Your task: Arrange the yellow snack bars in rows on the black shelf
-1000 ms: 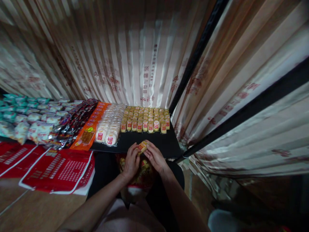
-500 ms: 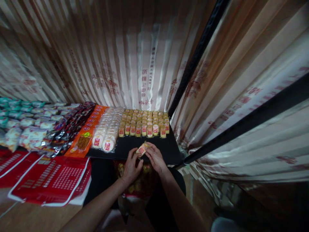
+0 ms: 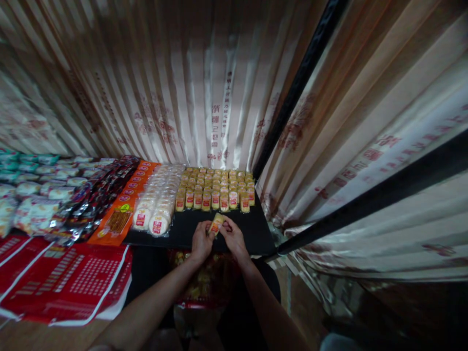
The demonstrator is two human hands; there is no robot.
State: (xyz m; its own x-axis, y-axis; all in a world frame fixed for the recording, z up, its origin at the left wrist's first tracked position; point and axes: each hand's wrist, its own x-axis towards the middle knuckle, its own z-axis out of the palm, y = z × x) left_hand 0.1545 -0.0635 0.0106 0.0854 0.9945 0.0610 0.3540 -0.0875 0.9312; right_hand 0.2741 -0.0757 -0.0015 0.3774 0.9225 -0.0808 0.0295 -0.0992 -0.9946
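Between the fingertips of both hands is a small yellow wrapped snack (image 3: 216,223) with a red label, held tilted above the front of the black table (image 3: 252,228). My left hand (image 3: 202,240) pinches its left side. My right hand (image 3: 233,237) grips its right side. Just beyond them stand several rows of the same yellow wrapped snacks (image 3: 215,200), labels facing me. Below my wrists, a clear and red bag (image 3: 204,280) holds more yellow packets, partly hidden by my forearms.
Left of the rows lie white round wrapped cakes (image 3: 159,220), an orange packet (image 3: 117,222), dark shiny packets (image 3: 89,204) and white packets (image 3: 38,212). Red printed bags (image 3: 69,280) hang at the table's front. Pale curtains (image 3: 175,87) and black poles (image 3: 292,102) enclose the back and right.
The snack in my hands has turned more upright, its label now facing me. Both hands have shifted slightly, and the view has moved a little.
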